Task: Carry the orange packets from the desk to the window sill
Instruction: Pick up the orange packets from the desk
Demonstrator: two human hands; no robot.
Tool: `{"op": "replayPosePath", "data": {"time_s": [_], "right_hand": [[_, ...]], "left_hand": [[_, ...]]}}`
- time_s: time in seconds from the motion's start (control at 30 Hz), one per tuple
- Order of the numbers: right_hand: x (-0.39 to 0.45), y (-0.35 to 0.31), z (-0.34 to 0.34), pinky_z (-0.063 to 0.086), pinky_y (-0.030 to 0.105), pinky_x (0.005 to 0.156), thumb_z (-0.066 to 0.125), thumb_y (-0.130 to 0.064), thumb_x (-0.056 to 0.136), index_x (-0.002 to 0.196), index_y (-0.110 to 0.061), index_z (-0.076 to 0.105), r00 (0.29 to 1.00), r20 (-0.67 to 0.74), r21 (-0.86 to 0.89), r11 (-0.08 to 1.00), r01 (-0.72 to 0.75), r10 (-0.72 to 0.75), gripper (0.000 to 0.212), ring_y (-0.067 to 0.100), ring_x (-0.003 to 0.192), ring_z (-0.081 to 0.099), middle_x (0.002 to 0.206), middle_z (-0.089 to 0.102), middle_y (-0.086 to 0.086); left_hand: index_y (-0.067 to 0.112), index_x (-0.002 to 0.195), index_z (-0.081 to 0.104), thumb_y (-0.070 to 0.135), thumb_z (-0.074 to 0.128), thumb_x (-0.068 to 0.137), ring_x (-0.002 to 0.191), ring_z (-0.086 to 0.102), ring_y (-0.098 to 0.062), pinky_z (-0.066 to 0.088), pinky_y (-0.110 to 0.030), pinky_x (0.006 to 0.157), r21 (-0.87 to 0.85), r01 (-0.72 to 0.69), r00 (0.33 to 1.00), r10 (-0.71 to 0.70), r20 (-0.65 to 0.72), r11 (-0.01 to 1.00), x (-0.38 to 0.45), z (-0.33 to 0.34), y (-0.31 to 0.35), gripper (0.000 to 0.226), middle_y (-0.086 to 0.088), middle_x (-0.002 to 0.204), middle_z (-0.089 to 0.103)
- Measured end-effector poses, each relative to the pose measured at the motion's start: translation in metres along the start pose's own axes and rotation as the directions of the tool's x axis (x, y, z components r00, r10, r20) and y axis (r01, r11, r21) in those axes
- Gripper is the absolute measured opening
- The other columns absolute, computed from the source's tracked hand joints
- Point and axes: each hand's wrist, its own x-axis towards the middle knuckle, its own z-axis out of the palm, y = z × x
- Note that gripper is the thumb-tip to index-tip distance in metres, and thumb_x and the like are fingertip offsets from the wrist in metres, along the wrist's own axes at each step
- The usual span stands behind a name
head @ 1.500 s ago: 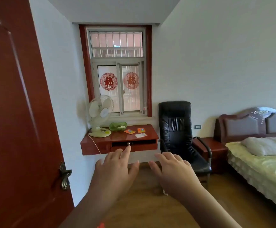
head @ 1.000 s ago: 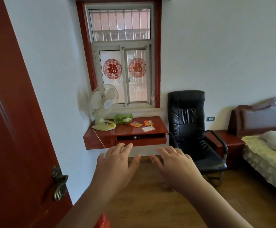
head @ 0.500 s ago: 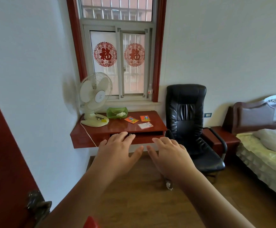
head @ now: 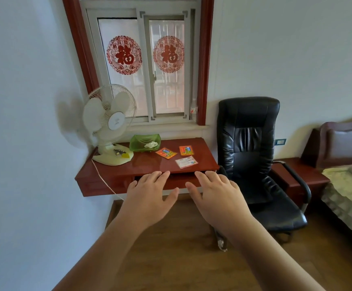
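Observation:
Two orange packets lie flat on the red wall-mounted desk [head: 116,175]: one tilted packet [head: 166,153] and one square packet [head: 186,150] to its right. A white packet [head: 186,162] lies just in front of them. The pale window sill [head: 177,127] runs above the desk's back edge, under the window. My left hand [head: 150,198] and my right hand [head: 217,196] are stretched out side by side, palms down, fingers spread, holding nothing. Both hover short of the desk's front edge, well apart from the packets.
A white desk fan [head: 108,127] stands at the desk's left, its cord hanging down. A green dish [head: 144,142] sits behind the packets. A black office chair [head: 253,156] stands right of the desk, then a nightstand [head: 299,175] and a bed [head: 351,192]. The floor is wood.
The view has closed in on the desk and window; the red door has left the frame at left. Both hands stay outstretched and open, now overlapping the desk's front edge.

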Motion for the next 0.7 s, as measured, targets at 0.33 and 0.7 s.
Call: {"op": "replayPosePath", "data": {"time_s": [0.33,0.7], "right_hand": [[0.117,0.042,0.048,0.040,0.042,0.106,0.024,-0.061,0.097,0.144,-0.024,0.038,0.998,0.066,-0.011,1.000,0.003,-0.002,0.061,0.025,0.132,0.047,0.143,0.053,0.003],[0.265,0.029,0.133,0.019,0.045,0.120,0.031,-0.060,0.097,0.149,-0.023,0.031,0.992,0.117,-0.041,0.997,0.059,-0.054,0.064,0.027,0.147,0.026,0.158,0.037,0.005]], "left_hand": [[0.029,0.150,0.026,0.060,0.025,0.093,0.144,0.029,-0.016,0.025,-0.049,0.116,0.086,0.072,0.996,-0.067,-0.060,0.994,0.109,0.041,-0.019,0.065,0.002,0.156,0.037],[0.026,0.144,0.039,0.062,0.025,0.089,0.140,0.037,-0.019,0.030,-0.048,0.111,-0.015,0.024,0.998,-0.025,-0.059,1.000,0.245,0.094,-0.088,0.067,0.000,0.150,0.046]]}}
